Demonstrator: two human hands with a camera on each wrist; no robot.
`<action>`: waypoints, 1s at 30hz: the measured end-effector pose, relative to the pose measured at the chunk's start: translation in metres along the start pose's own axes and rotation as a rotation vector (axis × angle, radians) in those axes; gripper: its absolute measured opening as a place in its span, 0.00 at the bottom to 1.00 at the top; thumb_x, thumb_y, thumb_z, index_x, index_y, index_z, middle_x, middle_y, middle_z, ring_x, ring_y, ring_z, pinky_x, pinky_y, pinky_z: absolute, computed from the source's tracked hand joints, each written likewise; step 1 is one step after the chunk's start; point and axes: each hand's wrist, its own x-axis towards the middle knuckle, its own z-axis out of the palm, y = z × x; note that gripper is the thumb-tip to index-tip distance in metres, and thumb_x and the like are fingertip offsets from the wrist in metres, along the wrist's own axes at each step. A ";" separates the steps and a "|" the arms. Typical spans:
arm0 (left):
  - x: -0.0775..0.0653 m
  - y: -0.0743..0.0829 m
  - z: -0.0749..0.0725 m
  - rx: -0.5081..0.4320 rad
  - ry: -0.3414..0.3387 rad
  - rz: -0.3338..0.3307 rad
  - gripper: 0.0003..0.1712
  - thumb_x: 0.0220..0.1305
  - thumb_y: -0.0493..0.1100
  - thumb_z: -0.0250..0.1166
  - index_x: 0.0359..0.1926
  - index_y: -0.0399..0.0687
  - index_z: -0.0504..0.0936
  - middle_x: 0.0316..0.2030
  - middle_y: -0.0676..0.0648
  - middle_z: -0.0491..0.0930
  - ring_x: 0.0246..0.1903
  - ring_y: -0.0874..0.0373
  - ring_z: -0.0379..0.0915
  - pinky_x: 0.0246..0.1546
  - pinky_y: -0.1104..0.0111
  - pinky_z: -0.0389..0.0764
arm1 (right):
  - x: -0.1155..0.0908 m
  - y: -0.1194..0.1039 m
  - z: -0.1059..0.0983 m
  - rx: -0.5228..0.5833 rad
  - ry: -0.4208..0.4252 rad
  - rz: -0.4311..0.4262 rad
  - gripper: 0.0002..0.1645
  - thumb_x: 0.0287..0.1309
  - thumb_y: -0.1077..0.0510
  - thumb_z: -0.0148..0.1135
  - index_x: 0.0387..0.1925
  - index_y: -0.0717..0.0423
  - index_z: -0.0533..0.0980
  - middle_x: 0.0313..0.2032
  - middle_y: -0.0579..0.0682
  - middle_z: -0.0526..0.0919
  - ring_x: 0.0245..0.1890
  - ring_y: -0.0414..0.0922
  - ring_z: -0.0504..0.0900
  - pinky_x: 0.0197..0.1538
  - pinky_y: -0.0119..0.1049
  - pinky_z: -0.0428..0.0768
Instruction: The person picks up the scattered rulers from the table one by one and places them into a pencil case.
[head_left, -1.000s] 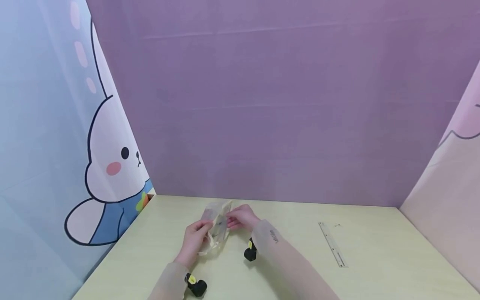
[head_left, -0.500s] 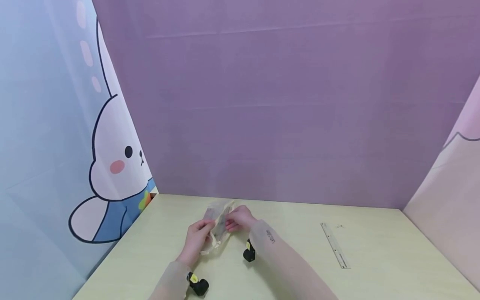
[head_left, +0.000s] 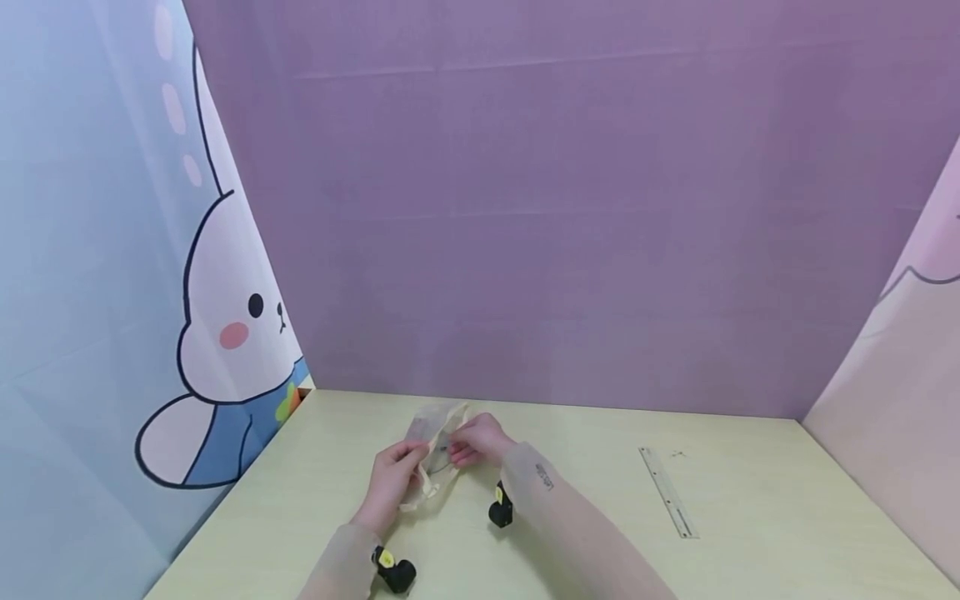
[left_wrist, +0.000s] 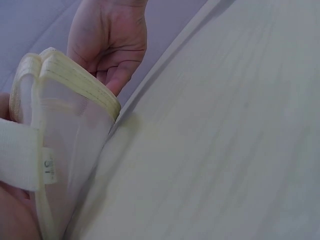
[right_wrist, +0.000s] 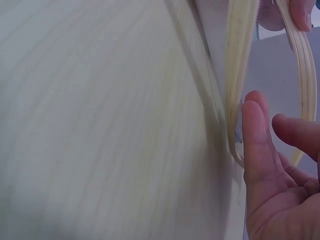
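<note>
A see-through mesh pouch [head_left: 426,423] with a cream zipper edge is held up over the table. My left hand [head_left: 392,473] pinches its near side; in the left wrist view a white tab [left_wrist: 19,155] sticks out from it. At the pouch's parted mouth is my right hand [head_left: 482,437]. Its index finger is straight and a gap separates it from the thumb in the right wrist view. Zipper bands [right_wrist: 240,60] pass behind those fingers. Small dark marks show in the pouch, too faint to name.
A clear ruler [head_left: 669,493] lies on the pale wooden table [head_left: 570,467] to the right. Near its far end is a tiny dark item [head_left: 678,454]. A purple cloth [head_left: 555,208] hangs behind the table, with printed cloths at both sides.
Both hands stay almost in place at the pouch. The right hand's fingers shift slightly at its mouth, and the mouth looks slightly wider than half a second ago.
</note>
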 end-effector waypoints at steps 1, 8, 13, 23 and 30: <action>0.003 -0.005 0.001 -0.001 0.001 -0.001 0.15 0.64 0.43 0.65 0.44 0.33 0.83 0.29 0.44 0.79 0.22 0.62 0.68 0.24 0.71 0.72 | -0.001 0.001 -0.003 -0.005 -0.004 -0.007 0.12 0.59 0.66 0.61 0.39 0.74 0.78 0.32 0.66 0.84 0.26 0.51 0.86 0.31 0.40 0.83; 0.002 -0.009 0.006 0.033 -0.006 0.016 0.15 0.64 0.45 0.65 0.43 0.36 0.83 0.35 0.40 0.79 0.24 0.60 0.68 0.25 0.71 0.73 | -0.016 0.001 -0.037 -0.070 -0.068 -0.081 0.19 0.63 0.62 0.59 0.50 0.75 0.75 0.38 0.66 0.83 0.31 0.54 0.85 0.36 0.45 0.83; 0.003 -0.010 0.002 0.058 -0.006 0.012 0.16 0.64 0.45 0.65 0.45 0.36 0.83 0.37 0.40 0.80 0.26 0.60 0.69 0.26 0.71 0.73 | -0.028 -0.004 -0.067 -0.172 -0.082 -0.109 0.22 0.66 0.59 0.58 0.55 0.72 0.73 0.44 0.67 0.81 0.36 0.57 0.85 0.36 0.44 0.83; 0.006 -0.007 -0.021 0.075 0.010 -0.004 0.18 0.64 0.45 0.64 0.49 0.35 0.82 0.36 0.43 0.79 0.26 0.61 0.69 0.28 0.71 0.74 | -0.049 -0.020 -0.116 -0.277 -0.070 -0.140 0.21 0.66 0.57 0.57 0.55 0.65 0.75 0.51 0.66 0.78 0.44 0.59 0.82 0.43 0.48 0.82; 0.005 -0.008 -0.030 0.077 0.021 -0.018 0.19 0.64 0.45 0.65 0.50 0.35 0.81 0.37 0.45 0.80 0.27 0.61 0.70 0.29 0.70 0.75 | -0.065 -0.022 -0.152 -0.366 -0.059 -0.147 0.24 0.63 0.55 0.62 0.57 0.62 0.74 0.53 0.57 0.79 0.47 0.55 0.81 0.49 0.51 0.78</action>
